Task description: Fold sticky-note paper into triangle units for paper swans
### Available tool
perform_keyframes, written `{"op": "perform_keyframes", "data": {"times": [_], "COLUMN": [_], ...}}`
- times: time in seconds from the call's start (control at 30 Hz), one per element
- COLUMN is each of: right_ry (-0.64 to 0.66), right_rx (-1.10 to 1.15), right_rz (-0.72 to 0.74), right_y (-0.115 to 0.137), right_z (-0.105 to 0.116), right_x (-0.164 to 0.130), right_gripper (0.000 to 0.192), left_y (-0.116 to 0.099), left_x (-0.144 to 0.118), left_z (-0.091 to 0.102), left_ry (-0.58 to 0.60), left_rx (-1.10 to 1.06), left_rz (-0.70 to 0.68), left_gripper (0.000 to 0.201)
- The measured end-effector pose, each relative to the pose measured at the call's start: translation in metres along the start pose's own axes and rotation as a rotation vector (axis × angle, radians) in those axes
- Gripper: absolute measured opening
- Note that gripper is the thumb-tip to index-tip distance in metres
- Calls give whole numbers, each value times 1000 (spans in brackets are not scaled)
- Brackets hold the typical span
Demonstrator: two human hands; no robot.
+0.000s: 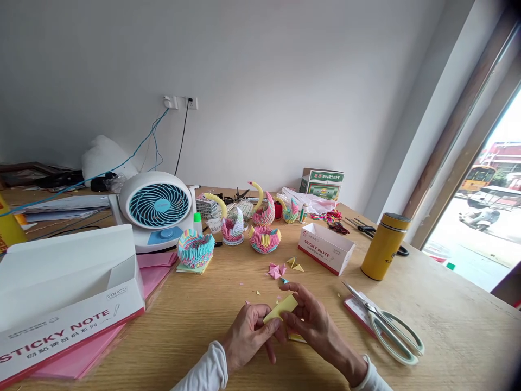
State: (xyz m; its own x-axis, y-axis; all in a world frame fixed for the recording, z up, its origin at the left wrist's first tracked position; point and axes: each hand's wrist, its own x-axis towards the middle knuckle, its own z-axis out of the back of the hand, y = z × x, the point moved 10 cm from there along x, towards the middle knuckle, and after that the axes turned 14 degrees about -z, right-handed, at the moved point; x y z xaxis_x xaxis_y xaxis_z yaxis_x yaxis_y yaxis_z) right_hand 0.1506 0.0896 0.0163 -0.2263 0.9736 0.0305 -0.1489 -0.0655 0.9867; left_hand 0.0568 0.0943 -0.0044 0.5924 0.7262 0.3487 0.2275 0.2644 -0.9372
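A narrow folded strip of yellow paper (280,309) is held between both hands, above the wooden table. My left hand (254,330) pinches its lower left end between thumb and fingers. On its right end, my right hand (311,317) closes thumb and fingers around the paper. Partly hidden under my right hand lies more yellow paper (297,338). Just beyond the hands are folded pink paper pieces (277,270) and small yellow folded triangles (298,267). Farther back stand a blue and pink folded-paper bowl shape (196,248), a pink and yellow one (265,239) and several paper swans (233,227).
Scissors (386,323) rest on a small pad at the right, near a yellow bottle (385,247). A small sticky note box (325,248) stands behind. At left are a large open box (73,320), pink paper sheets (81,355) and a fan (157,209).
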Motion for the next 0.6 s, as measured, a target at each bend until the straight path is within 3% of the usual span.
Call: {"op": "perform_keyframes", "data": {"times": [0.27, 0.5, 0.6], "right_ry": [-22, -160, -185], "right_rx": [45, 42, 26], "right_rz": [13, 49, 19], "right_y": [21, 37, 38], "right_z": [10, 36, 36], "right_x": [-1, -6, -9], "right_gripper": [42, 35, 32], "left_y": [-5, -9, -8], "left_x": [2, 3, 2], "left_z": [-3, -2, 0], "left_ry": [-8, -43, -59], "left_rx": [-69, -90, -81], "left_rz": [4, -7, -10], "left_gripper": [47, 50, 50]}}
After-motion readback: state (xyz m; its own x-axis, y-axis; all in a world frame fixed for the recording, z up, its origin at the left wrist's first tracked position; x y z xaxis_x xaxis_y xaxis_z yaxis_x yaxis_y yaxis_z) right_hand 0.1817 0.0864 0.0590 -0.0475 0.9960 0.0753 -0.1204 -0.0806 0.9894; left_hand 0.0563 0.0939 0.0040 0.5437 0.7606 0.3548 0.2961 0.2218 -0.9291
